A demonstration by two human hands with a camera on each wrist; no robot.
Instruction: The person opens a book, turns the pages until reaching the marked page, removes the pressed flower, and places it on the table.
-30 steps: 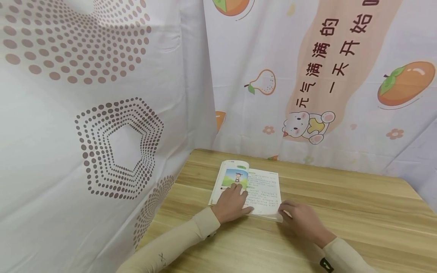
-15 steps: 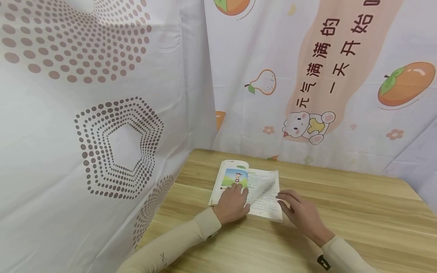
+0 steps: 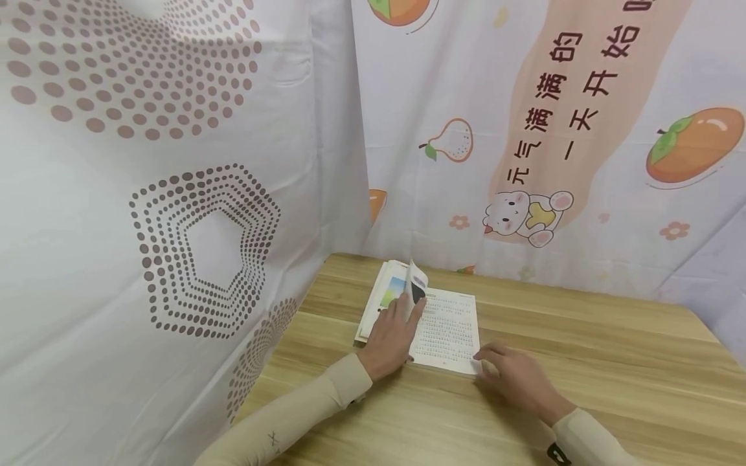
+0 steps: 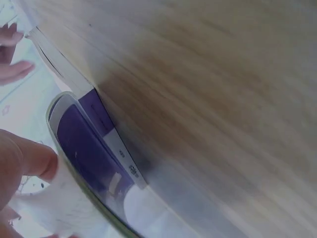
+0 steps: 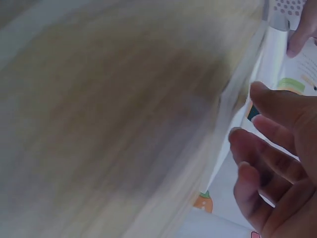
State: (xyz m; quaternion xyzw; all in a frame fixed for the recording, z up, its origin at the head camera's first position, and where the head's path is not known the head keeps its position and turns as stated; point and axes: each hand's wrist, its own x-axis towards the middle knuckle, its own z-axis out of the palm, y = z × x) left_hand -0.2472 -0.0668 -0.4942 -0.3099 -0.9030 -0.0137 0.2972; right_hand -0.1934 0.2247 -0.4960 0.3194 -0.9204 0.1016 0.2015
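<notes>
An open book lies on the wooden table, its right page filled with rows of printed text. My left hand lies across the left page with its fingers extended, close by a curled leaf that stands up near the spine. In the left wrist view the book's bent purple-and-white cover shows below that hand's fingers. At the book's lower right corner is my right hand, fingertips right at the page edge. Seen from the right wrist, its thumb and loosely bent fingers are spread apart beside the pages.
The wood-grain table extends to the right of the book. A white curtain with brown dots hangs along the left side. Behind the table hangs a fruit-printed cloth with large characters.
A leaf that was sweeping over the right page has gone left to the spine, baring a page of text. My left fingers shifted up; my right hand moved back down to the lower corner.
</notes>
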